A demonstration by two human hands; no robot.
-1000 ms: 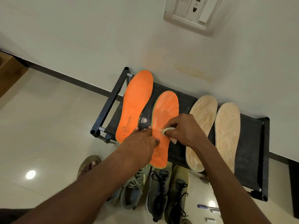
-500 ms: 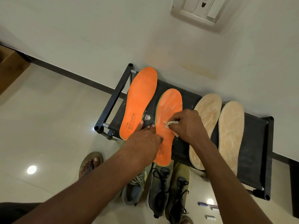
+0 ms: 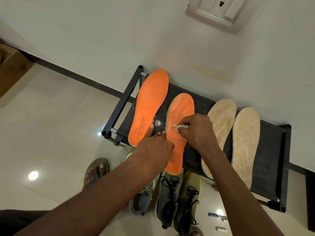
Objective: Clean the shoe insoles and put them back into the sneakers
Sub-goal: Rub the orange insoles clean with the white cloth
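Two orange insoles and two beige insoles lie side by side on a black shoe rack [image 3: 272,143]. The left orange insole [image 3: 150,103] shows printed lettering. My left hand [image 3: 153,149] presses flat on the heel part of the right orange insole [image 3: 180,113], fingertips reaching the gap between the orange pair. My right hand [image 3: 196,130] grips a small crumpled pale cloth [image 3: 179,127] against that insole's middle, which shows whitish smears. Both beige insoles [image 3: 221,114] [image 3: 245,137] lie to the right. Sneakers [image 3: 170,196] stand on the floor below the rack.
A white wall with a switch plate [image 3: 219,12] rises behind the rack. My sandalled foot [image 3: 96,171] stands on the glossy tiled floor to the left. A pen [image 3: 215,215] and a small white item [image 3: 220,228] lie on the floor at lower right.
My right hand has slid the cloth up the right orange insole toward its toe end. My left hand keeps holding the insole down. The view has shifted slightly.
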